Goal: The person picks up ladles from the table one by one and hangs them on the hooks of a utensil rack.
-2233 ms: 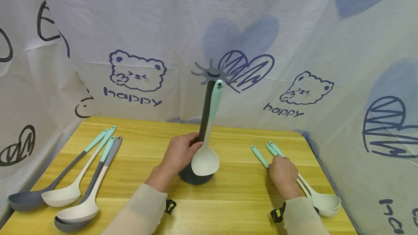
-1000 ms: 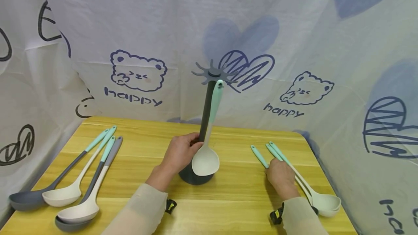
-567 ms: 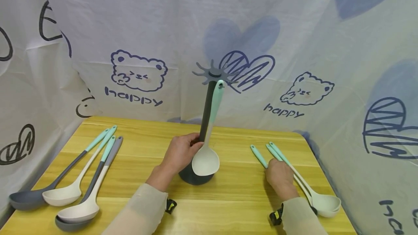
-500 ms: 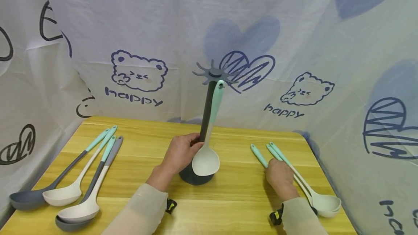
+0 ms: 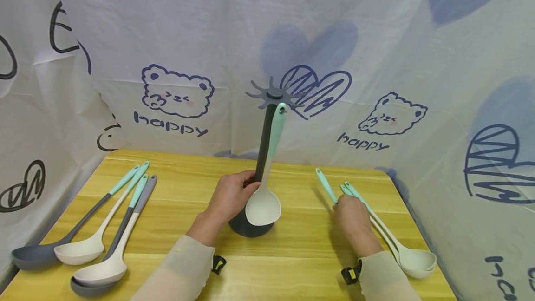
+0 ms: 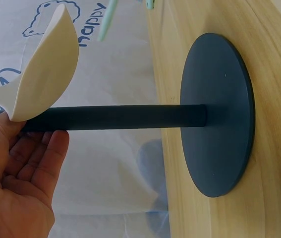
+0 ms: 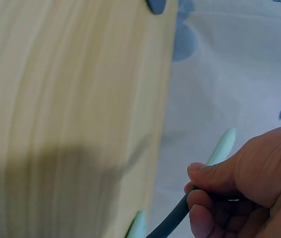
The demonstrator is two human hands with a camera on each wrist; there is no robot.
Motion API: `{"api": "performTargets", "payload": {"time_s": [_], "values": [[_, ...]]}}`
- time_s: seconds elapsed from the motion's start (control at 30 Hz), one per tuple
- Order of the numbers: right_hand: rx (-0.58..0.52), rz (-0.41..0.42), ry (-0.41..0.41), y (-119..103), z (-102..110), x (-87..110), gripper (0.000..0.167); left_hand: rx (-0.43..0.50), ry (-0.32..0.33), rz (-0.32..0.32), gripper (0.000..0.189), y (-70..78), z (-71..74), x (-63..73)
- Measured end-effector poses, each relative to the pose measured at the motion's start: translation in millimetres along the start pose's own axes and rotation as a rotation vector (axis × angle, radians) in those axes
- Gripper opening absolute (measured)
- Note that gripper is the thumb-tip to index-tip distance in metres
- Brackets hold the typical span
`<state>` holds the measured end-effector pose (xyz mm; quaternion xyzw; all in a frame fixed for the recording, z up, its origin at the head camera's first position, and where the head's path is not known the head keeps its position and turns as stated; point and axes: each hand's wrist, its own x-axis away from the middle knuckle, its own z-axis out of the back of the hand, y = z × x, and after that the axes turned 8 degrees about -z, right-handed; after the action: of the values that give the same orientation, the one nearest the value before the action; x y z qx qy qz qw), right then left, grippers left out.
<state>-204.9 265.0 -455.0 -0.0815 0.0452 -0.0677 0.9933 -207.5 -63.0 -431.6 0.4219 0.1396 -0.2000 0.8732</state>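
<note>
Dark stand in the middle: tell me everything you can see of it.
The stand is upright on the wooden table: a flat round base, a slim dark pole and a crown of curved, lighter grey prongs. It looks matte, perhaps plastic or coated metal. A mint-handled cream ladle hangs from a front prong, and the left hand grips the pole.
</note>
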Motion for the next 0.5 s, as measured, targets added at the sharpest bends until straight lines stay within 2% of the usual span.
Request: {"api": "performTargets", "payload": {"time_s": [0.23,0.5], "values": [[-0.047,0.030,0.062,-18.1,16.2,4.8,0.021,-0.012,-0.002,-0.020,0.023,-1.1,-0.2,-0.2],[-0.156,0.112,0.227,-45.8,38.8,13.5,0.018,-0.015,-0.008,-0.022,0.025,-1.9,0.2,-0.8]]}}
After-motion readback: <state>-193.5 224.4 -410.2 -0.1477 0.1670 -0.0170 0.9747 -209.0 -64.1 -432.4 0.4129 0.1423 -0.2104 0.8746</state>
